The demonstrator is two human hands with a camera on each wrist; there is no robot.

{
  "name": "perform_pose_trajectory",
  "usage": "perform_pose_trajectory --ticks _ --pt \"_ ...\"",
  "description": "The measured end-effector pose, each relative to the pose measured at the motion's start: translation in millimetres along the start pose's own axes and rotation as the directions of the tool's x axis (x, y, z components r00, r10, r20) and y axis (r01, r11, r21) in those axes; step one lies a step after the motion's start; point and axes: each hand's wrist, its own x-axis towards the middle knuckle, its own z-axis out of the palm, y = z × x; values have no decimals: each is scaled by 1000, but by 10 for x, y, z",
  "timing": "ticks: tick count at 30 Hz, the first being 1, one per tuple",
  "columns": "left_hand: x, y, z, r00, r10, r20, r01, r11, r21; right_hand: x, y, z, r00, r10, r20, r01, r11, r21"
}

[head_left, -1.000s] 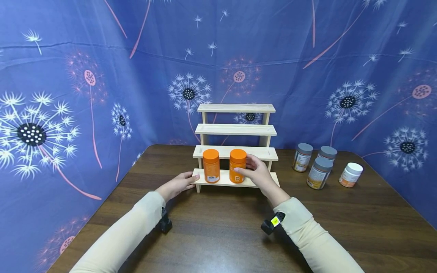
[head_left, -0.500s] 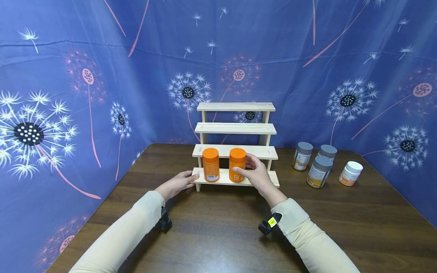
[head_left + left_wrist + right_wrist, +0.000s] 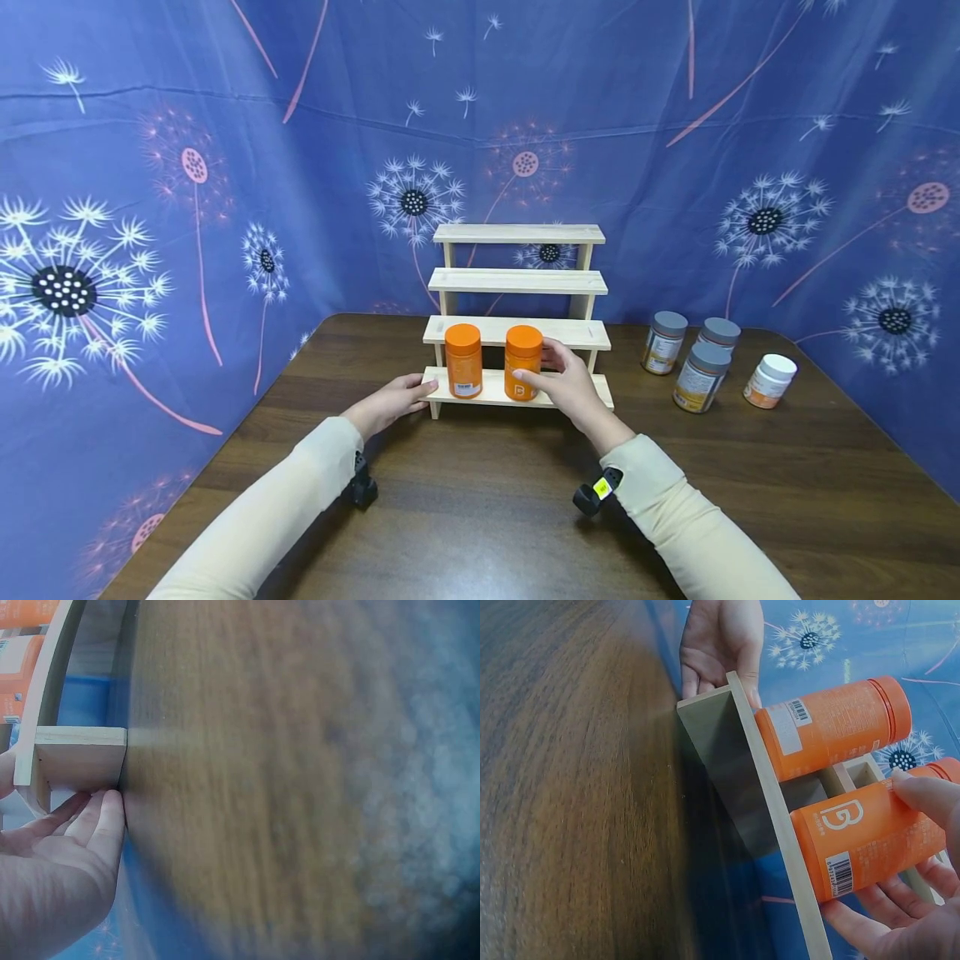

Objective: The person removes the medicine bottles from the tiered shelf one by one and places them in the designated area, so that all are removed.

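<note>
A tiered wooden display stand stands on the table, with two orange bottles upright on its lowest step. My left hand holds the left end of that step. In the left wrist view, the thumb lies on top of the board, and the fingers reach beside the end support. My right hand grips the right orange bottle between thumb and fingers; its base is at the board in the right wrist view. The left orange bottle, its barcode label facing front, stands a small gap away, untouched.
To the right stand several grey-lidded bottles in a cluster, beside a white-lidded bottle. The brown wooden table stretches toward me. A blue dandelion-print cloth hangs behind and along the sides.
The right bottle has shifted very slightly to the right in my right hand, widening the gap to the left bottle a little. My left hand stays at the step's end.
</note>
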Motion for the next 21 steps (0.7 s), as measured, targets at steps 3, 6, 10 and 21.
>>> perform_pose_trajectory --ticks 3,6,10,21 --pt "4 5 2 1000 -4 1 4 1000 6 -9 4 -16 1000 -12 6 12 1000 2" --pt "4 17 5 1000 -11 -2 11 1000 -5 -15 10 -29 1000 -16 9 16 1000 1" --pt "5 40 10 1000 -21 -3 21 1000 -18 -25 13 -45 1000 -9 9 9 1000 -6" --pt "26 58 -3 999 -43 5 44 997 -60 -49 16 -59 1000 -5 15 5 1000 15"
